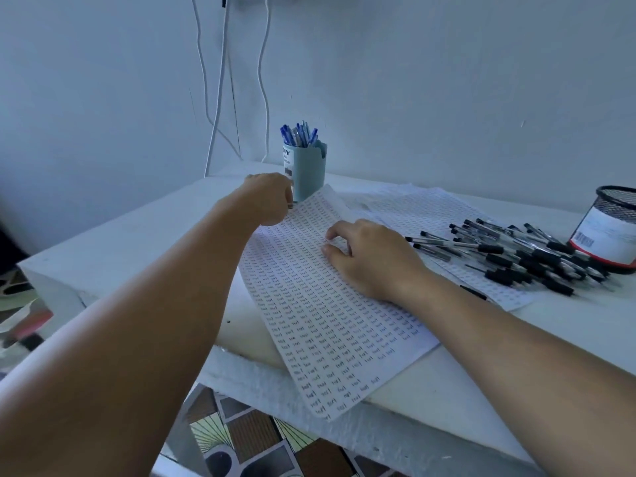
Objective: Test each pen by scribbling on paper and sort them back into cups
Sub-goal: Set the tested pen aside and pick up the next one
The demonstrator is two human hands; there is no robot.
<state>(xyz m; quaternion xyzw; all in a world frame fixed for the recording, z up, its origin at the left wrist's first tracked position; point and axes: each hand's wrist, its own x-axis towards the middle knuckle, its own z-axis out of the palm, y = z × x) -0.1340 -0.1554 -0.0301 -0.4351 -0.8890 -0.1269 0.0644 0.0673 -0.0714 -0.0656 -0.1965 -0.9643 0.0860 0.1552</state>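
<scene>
Curled left hand (268, 197), flat printed paper (330, 304)

The near-left area of the white table (113, 235) is bare and gives open passage toward the wall, bounded at the far end by the blue pen cup (307, 173) standing upright at the top corner of the written sheet (330, 325). To the right, a loose pile of black pens (516, 256) covers the sheets between the written sheet and the black mesh cup (612, 228), obstructing a low approach from that side. White cables (220, 80) hang against the wall behind the blue pen cup.
</scene>
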